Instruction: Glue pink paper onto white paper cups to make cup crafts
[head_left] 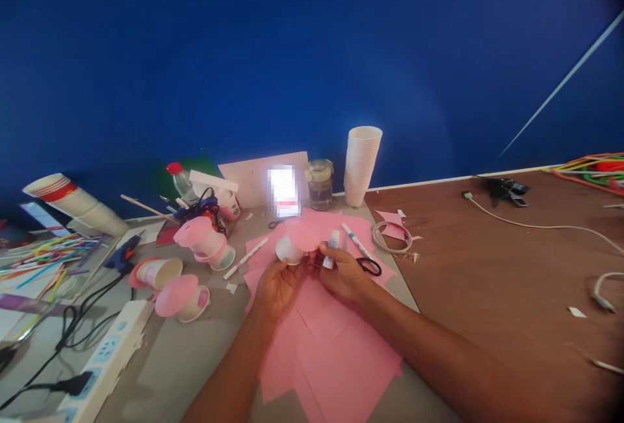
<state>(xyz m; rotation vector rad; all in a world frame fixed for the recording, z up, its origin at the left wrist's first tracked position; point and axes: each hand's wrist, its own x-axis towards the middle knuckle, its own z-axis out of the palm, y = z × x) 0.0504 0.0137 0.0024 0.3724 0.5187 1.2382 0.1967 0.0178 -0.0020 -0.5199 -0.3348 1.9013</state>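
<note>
My left hand [279, 288] is closed around a white paper cup [287, 251], which lies tipped with its side showing. A round piece of pink paper [308, 233] covers one end of the cup. Close by on the right, my right hand [345, 273] grips a small whitish, see-through tube [332, 251] between thumb and fingers; its label is too small to read. The right fingertips are near the pink paper, and I cannot tell whether they touch it. Beneath both hands lie overlapping pink paper sheets [336, 358].
Pink-trimmed cups [182, 299] stand to the left, near a power strip [110, 351] and a glue gun [119, 253]. Markers [246, 259] and black-handled scissors [369, 266] lie about the paper. Behind are a lit screen [284, 192], a jar [320, 186] and stacked cups [361, 166].
</note>
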